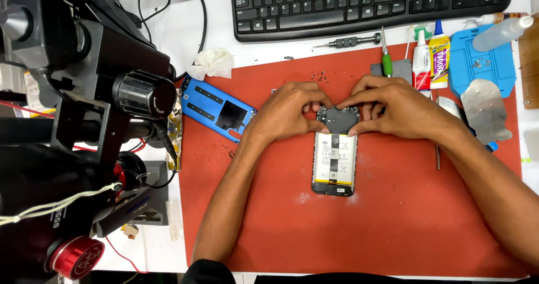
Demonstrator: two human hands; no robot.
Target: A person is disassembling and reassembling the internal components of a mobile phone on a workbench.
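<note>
An opened phone [334, 163] lies face down in the middle of the red mat [393, 228], its pale battery and dark upper cover plate exposed. My left hand [289, 110] grips the phone's top left corner with fingers and thumb pressed on the cover plate. My right hand [393, 107] mirrors it on the top right corner, fingertips meeting the left hand's above the phone. The blue back cover [216, 109] lies apart on the mat's left edge.
A black microscope stand [73, 121] fills the left. A black keyboard [365, 3] lies at the back. A small screwdriver [348, 41], glue tubes [431, 59], a blue tray [483, 65], a metal plate [485, 107], a crumpled tissue [212, 62] and tiny screws [319, 76] surround the hands.
</note>
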